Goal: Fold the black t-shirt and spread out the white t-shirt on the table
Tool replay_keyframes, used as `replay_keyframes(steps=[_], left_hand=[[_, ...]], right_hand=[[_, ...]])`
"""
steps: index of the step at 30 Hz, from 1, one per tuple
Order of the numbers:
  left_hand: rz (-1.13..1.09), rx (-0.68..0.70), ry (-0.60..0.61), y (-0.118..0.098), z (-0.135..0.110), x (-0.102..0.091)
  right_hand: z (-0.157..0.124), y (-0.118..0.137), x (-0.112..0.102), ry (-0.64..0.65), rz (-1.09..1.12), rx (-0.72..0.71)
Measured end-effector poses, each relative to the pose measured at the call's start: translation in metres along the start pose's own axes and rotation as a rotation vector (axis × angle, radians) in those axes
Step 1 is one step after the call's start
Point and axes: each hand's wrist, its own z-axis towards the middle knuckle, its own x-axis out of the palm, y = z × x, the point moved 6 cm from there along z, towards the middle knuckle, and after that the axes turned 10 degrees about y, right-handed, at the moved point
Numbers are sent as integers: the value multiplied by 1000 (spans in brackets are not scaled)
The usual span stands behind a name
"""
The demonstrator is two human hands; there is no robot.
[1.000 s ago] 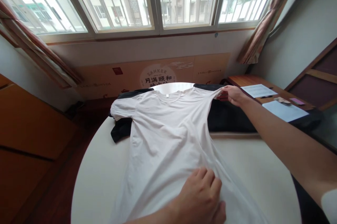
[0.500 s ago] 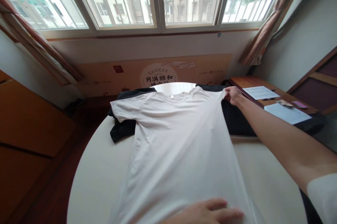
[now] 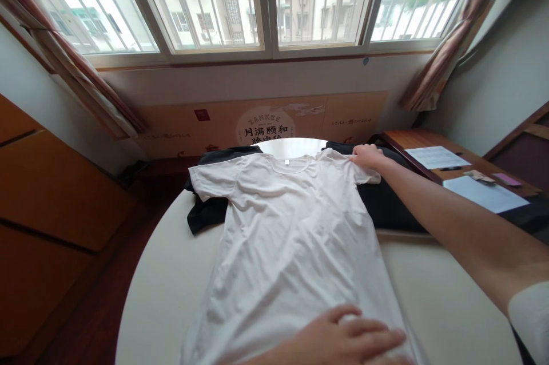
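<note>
A white short-sleeved T-shirt point(image 3: 295, 227) lies spread on a round white table point(image 3: 158, 290), its collar at the far side and wrinkles across its body. My right hand point(image 3: 368, 157) reaches to the shirt's right shoulder, its fingers closed on the cloth where the sleeve begins. That sleeve hangs out below the hand. Low in the picture, my left hand point(image 3: 347, 335) rests flat on the lower part of the shirt with fingers apart. Dark clothing point(image 3: 208, 213) shows from under the left sleeve, and more black cloth point(image 3: 392, 207) lies beneath the right one.
A wooden desk point(image 3: 397, 139) at the right bears paper sheets point(image 3: 436, 157), a pen and small items. Behind the table, a printed cardboard panel point(image 3: 171, 125) leans below the barred windows. An orange-brown cabinet point(image 3: 47, 182) stands at the left.
My right hand has moved inward from the sleeve's outer edge to the shoulder, and the stretched sleeve has dropped down. The shirt's front is more wrinkled. My left hand has come further into view.
</note>
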Motion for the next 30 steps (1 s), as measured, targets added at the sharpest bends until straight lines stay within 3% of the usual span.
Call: replay_keyframes(steps=[2, 4, 7, 9, 10, 12, 19, 23, 27, 30], left_hand=[[44, -210, -148, 40, -15, -54], [120, -503, -309, 104, -43, -118], [325, -937, -407, 210, -100, -200], [321, -1245, -396, 271, -143, -230], [260, -1334, -384, 293, -161, -237], [164, -1366, -350, 321, -183, -242], [180, -1355, -512, 345, -217, -261], [268, -1365, -487, 356, -222, -268], [396, -1478, -426, 353, -214, -265], [462, -1455, -465, 324, -183, -253]], right_hand=[[4, 1, -3, -1, -22, -26], [7, 0, -8, 12, -34, -53], [9, -1, -14, 26, -61, -92], [8, -4, -19, 13, -80, -106], [7, -6, -22, -1, -89, -106], [6, -13, -28, -36, -105, -98], [7, -29, -41, -107, -123, -59], [9, -24, -38, -158, -98, -11], [10, -18, -26, -186, -87, 63], [6, -10, -18, -198, -107, 78]])
